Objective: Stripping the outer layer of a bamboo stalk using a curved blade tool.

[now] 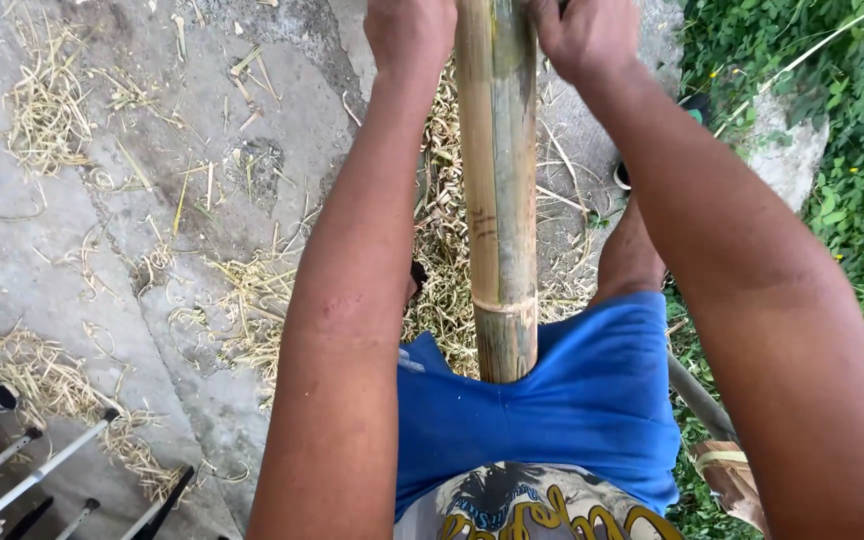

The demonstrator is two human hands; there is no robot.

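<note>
I grip the bamboo pole (497,180) with my left hand (409,30) and right hand (584,35), its end propped between my thighs; shavings (252,290) litter the concrete (72,250). Weeds (852,150) crowd my right; a metal frame (42,470) stands at my left

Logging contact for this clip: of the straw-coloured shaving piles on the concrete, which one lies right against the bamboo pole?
The pile of shavings directly under the bamboo pole, between the person's arms. The pile at upper left and the one at lower left lie apart on open concrete.

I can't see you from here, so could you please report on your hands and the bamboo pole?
Left hand and right hand both gripping the bamboo pole. Pole upright, lower end between the legs. Shavings litter the concrete; nothing blocking.
</note>
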